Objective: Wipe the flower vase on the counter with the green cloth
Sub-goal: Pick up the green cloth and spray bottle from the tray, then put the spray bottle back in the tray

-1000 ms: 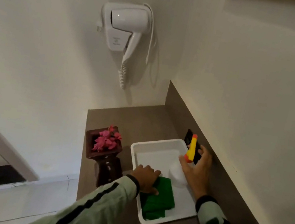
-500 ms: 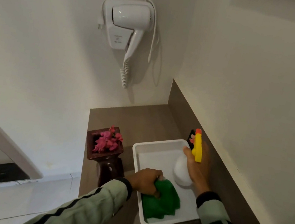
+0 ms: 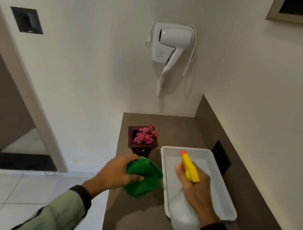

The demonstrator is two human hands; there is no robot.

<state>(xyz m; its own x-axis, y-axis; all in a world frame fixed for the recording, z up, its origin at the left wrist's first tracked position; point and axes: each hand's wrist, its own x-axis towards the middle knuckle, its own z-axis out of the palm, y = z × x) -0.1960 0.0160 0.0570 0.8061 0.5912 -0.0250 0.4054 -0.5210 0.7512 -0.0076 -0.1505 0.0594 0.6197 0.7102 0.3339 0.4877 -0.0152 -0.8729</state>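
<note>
On counter, vase stands left of tray, unwiped. Left hand grips cloth just before vase; right hand clasps spray bottle. Wiping remains.

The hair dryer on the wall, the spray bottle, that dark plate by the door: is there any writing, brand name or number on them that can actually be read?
No text can be read anywhere in this view.
Hair dryer holder: a small grey mark and a line of print, too small and blurred to read.
Dark wall plate: a tiny pale mark at its lower edge, unreadable.
Spray bottle, green cloth, white tray, flower vase: no writing shows.
</note>
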